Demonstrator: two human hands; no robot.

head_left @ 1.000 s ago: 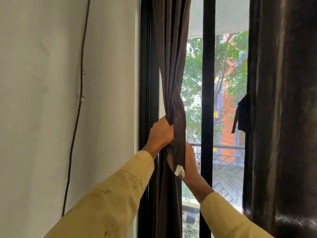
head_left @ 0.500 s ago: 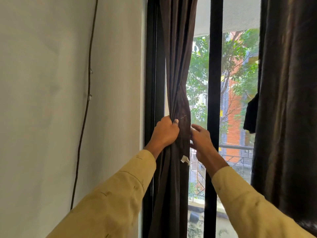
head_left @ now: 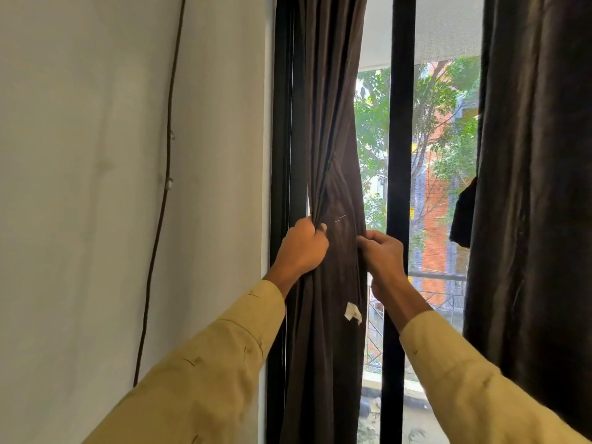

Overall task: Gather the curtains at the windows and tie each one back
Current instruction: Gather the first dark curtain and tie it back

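A dark brown curtain hangs gathered into a narrow bunch at the left side of the window. My left hand grips the bunch's left edge at mid height, fingers curled round the folds. My right hand pinches the bunch's right edge at the same height. A small white tag hangs from the cloth just below my hands. A second dark curtain hangs loose at the right, with a dark flap sticking out from its left edge.
A black window bar stands upright just right of the gathered curtain, behind my right wrist. The black window frame borders a white wall, down which a thin dark cable runs. Trees and a brick building show outside.
My right hand has come up from under the bunch, near the white tag, to its right edge and now pinches it level with my left hand. The left hand keeps its grip.
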